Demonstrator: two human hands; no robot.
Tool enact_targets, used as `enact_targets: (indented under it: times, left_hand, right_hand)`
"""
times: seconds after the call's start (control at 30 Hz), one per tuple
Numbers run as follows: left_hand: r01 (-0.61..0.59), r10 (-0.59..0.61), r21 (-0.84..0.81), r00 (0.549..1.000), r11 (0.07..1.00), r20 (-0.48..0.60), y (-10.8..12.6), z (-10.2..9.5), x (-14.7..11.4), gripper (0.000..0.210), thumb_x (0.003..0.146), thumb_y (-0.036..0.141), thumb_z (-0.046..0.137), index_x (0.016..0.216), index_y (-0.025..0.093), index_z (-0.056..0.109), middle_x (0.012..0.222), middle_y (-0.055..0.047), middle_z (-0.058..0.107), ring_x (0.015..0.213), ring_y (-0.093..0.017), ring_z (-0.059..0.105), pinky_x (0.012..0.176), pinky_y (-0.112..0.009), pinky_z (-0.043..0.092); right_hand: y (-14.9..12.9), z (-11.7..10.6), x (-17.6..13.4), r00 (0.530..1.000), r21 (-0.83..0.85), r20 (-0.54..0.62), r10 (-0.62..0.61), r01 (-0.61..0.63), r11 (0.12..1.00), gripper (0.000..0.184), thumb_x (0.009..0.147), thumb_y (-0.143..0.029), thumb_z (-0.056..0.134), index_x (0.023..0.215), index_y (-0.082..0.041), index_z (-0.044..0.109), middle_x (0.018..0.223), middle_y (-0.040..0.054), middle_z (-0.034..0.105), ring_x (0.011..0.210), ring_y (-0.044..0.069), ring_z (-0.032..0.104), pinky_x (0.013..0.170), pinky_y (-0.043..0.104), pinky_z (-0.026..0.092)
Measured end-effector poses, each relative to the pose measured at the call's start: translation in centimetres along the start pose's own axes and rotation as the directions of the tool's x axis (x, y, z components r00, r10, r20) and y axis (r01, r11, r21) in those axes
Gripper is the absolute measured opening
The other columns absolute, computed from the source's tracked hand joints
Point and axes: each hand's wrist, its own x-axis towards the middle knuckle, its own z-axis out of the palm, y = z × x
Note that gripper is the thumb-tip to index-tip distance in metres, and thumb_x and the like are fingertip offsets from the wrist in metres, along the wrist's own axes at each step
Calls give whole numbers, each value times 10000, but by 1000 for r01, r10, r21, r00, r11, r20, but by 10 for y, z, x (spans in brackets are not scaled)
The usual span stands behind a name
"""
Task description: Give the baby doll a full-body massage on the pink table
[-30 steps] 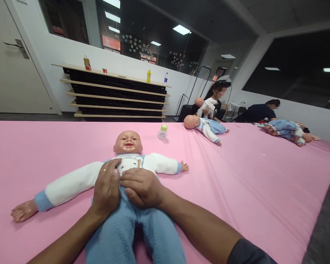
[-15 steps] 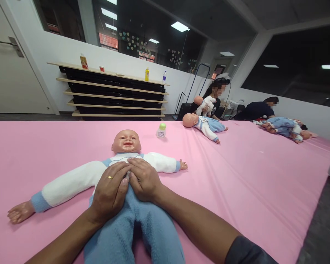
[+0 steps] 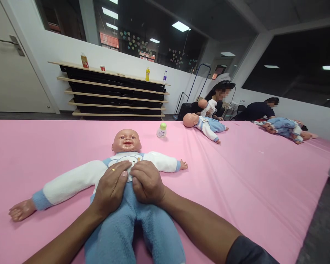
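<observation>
A baby doll (image 3: 136, 216) in a white top and blue trousers lies on its back, arms spread and head away from me. On the left side of its chest rests my left hand (image 3: 112, 189), a ring on one finger, its fingers laid flat and close together. My right hand (image 3: 147, 182) lies on the other side, fingers together and slightly bent over the top. The two hands are side by side with a narrow gap. Neither holds anything I can see, though both palms are hidden. Past the doll's head stands a small clear bottle (image 3: 161, 132) with a green cap.
A pink sheet (image 3: 231, 205) covers the table. Another doll (image 3: 206, 125) lies at the back, and more dolls (image 3: 287, 128) are heaped at the far right. A person (image 3: 213, 101) behind the table handles a doll; another person (image 3: 254, 110) bends farther right. Stacked boards (image 3: 112, 90) stand by the wall.
My hands have drawn slightly apart, uncovering more of the print on the doll's chest. My right fingers look more bent. The person at the back has lowered the doll and leaned over.
</observation>
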Motion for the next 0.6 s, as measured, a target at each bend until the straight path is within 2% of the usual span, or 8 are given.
enact_targets:
  times: [0.1, 0.2, 0.33, 0.6]
  left_hand:
    - [67, -66, 21, 998, 998, -23, 0, 1, 1, 396, 983, 306, 344, 1263, 151, 578, 1283, -113, 611, 1217, -242, 534, 1103, -446, 386]
    - [86, -82, 55, 994, 995, -79, 0, 0, 1, 392, 972, 311, 356, 1273, 149, 548, 1259, -126, 598, 1197, -254, 528, 1076, -448, 399]
    - [1, 10, 90, 992, 996, -129, 4, -3, 2, 378, 942, 266, 408, 1287, 155, 516, 1260, -136, 571, 1198, -264, 518, 1067, -454, 402]
    - [-217, 229, 118, 968, 969, -103, 10, -6, 0, 367, 895, 148, 478, 1256, 156, 545, 1258, -147, 581, 1209, -268, 531, 1060, -475, 430]
  right_hand:
    - [0, -1, 4, 981, 59, 164, -100, 92, 994, 226, 909, -241, 452, 1030, -163, 625, 1043, 100, 701, 1069, 202, 624, 967, 381, 528]
    - [3, 0, 7, 964, 87, 259, -63, 42, 995, 268, 939, -239, 412, 1082, -164, 627, 1118, 100, 689, 1143, 185, 603, 1016, 358, 506]
    - [6, 4, 6, 967, 43, 248, 66, -79, 996, 313, 949, -227, 409, 1159, -162, 632, 1240, 98, 655, 1202, 177, 581, 1072, 363, 470]
    - [7, 10, 1, 956, -62, 146, 256, -249, 966, 345, 925, -201, 434, 1189, -128, 644, 1253, 123, 653, 1213, 202, 578, 1114, 401, 434]
